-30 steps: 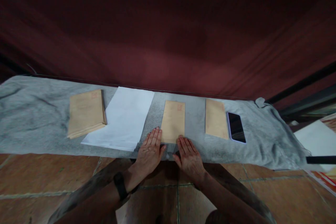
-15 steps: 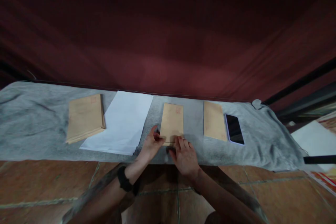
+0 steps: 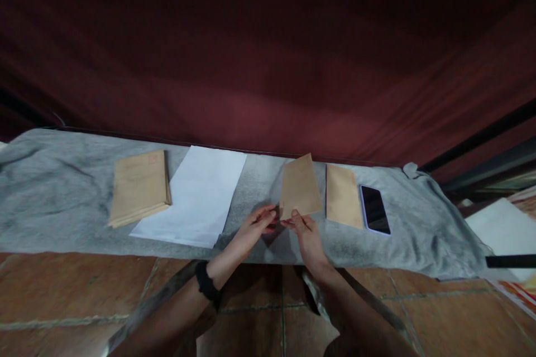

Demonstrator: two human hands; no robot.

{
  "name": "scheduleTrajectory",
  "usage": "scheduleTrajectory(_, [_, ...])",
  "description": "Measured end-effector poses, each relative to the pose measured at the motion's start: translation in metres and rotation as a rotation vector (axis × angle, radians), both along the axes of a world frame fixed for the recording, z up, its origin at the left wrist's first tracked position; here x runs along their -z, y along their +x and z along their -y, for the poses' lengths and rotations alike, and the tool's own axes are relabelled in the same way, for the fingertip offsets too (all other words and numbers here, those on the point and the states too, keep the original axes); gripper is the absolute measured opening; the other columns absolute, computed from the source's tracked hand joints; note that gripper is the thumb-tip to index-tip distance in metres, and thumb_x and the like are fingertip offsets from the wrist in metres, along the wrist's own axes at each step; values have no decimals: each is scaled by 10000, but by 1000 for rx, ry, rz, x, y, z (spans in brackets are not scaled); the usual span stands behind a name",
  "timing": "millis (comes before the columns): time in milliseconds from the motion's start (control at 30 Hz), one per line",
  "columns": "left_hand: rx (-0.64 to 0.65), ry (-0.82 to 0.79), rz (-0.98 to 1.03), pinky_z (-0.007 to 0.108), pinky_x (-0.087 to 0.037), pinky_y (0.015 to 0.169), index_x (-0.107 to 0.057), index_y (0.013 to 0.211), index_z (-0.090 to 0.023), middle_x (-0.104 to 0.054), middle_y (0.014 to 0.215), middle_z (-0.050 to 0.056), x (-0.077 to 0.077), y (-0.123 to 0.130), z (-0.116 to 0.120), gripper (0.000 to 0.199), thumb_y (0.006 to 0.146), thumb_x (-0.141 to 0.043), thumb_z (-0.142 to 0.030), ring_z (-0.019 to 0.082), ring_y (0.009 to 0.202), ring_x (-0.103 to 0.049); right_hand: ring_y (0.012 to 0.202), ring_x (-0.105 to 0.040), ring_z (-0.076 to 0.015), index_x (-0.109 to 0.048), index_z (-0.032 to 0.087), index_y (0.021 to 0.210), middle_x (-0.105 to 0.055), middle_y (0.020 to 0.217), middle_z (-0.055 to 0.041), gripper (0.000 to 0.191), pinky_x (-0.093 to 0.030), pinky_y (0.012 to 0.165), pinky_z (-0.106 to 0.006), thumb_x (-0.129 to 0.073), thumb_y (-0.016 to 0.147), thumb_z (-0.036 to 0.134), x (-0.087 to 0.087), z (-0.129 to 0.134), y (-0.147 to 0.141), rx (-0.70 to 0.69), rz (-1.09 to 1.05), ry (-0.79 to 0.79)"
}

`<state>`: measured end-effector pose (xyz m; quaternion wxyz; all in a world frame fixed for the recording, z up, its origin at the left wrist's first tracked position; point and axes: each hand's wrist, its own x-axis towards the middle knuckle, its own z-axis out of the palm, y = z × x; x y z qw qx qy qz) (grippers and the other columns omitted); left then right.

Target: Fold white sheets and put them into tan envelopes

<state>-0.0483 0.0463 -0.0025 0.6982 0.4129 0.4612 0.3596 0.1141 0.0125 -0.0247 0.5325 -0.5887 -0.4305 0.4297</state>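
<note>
My R hand (image 3: 307, 234) now pinches the tan paper envelope (image 3: 300, 187) by its near edge, lifted and tilted, shifted R vs. 0.5 s ago, when it lay flat. My L hand (image 3: 256, 225), fingers loosely curled, is just beside its near L corner. Tan paper envelope stack (image 3: 139, 187) unchanged.

Dim, murky light; soft shadows under hands; edges stretched.

Worn items of the person, seen from above. At 7 o'clock in the view, a matte black, watch-like band (image 3: 205, 280) encircles the left wrist (image 3: 216, 272). Toward half past 7 and half past 4, dark grey, mottled legwear (image 3: 167, 293) appears, its details obscured by shadow.
</note>
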Motion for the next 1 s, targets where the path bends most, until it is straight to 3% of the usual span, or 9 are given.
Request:
scheduleTrajectory(67, [6, -5, 2, 315, -565, 736, -675, 1206, -178, -745, 1069, 94, 5, 2, -1, 638, 754, -777, -617, 214, 902, -706, 819, -737, -245, -746, 171, 876, -773, 868, -108, 478, -600, 825, -405, -670, 860, 643, 3, 6, -11, -15, -379, -90])
scheduleTrajectory(167, [-22, 20, -35, 292, -555, 656, -704, 1029, -173, -739, 909, 44, 13, 4, -3, 546, 700, -808, -597, 184, 766, -691, 764, -716, -194, -760, 165, 874, -782, 866, -89, 405, -591, 736, -326, -811, 745, 545, 1, 14, -23, -71, -653, -251])
scheduleTrajectory(333, [-26, 83, -112, 257, -505, 576, -621, 742, -190, -657, 679, -30, 25, -2, -6, 350, 640, -820, -460, 131, 598, -618, 649, -666, -135, -765, 121, 883, -779, 858, -101, 358, -548, 630, -258, -733, 807, 469, 0, 18, -20, -203, -748, -491])
scheduleTrajectory(533, [23, 58, -284, 248, -450, 491, -544, 733, -219, -620, 573, -46, 28, -14, -4, 288, 643, -758, -388, 135, 489, -597, 677, -691, -145, -742, 135, 908, -789, 946, -124, 384, -548, 694, -295, -562, 922, 474, 2, 22, -9, -472, -707, -686])
scheduleTrajectory(600, [30, 55, -319, 239, -433, 464, -514, 767, -228, -627, 569, -52, 28, -15, -3, 287, 655, -736, -369, 134, 462, -591, 712, -697, -160, -737, 153, 926, -786, 962, -113, 373, -551, 706, -309, -580, 899, 490, 1, 22, -8, -524, -608, -595])
scheduleTrajectory(700, [75, 50, -336, 231, -416, 428, -447, 815, -247, -635, 574, -70, 27, -13, 2, 318, 681, -714, -354, 126, 410, -563, 780, -695, -188, -725, 196, 933, -768, 942, -82, 338, -563, 745, -338, -554, 919, 488, 0, 18, -4, -392, -237, -261])
scheduleTrajectory(833, [140, 12, -373, 237, -416, 424, -393, 900, -268, -575, 511, -113, 27, -9, 5, 312, 771, -665, -351, 134, 359, -518, 1259, -604, -243, -680, 202, 1237, -680, 1325, -120, 373, -461, 1105, -434, -439, 1009, 373, 9, 12, 2, -285, 469, 139])
scheduleTrajectory(900, [184, 36, -487, 242, -418, 444, -408, 943, -267, -557, 496, -113, 24, -10, 6, 270, 818, -639, -328, 149, 379, -534, 1456, -435, -256, -556, 172, 1434, -522, 1541, -130, 455, -328, 1228, -481, -406, 1033, 327, 17, 13, 4, -328, 757, 205])
scheduleTrajectory(1000, [212, 230, -859, 266, -467, 551, -494, 964, -248, -634, 607, -48, 17, -13, 9, 198, 846, -648, -291, 187, 551, -657, 1526, -332, -267, -431, 133, 1541, -391, 1634, -136, 524, -254, 1267, -502, -393, 1057, 328, 27, 15, 6, -384, 1061, 220])
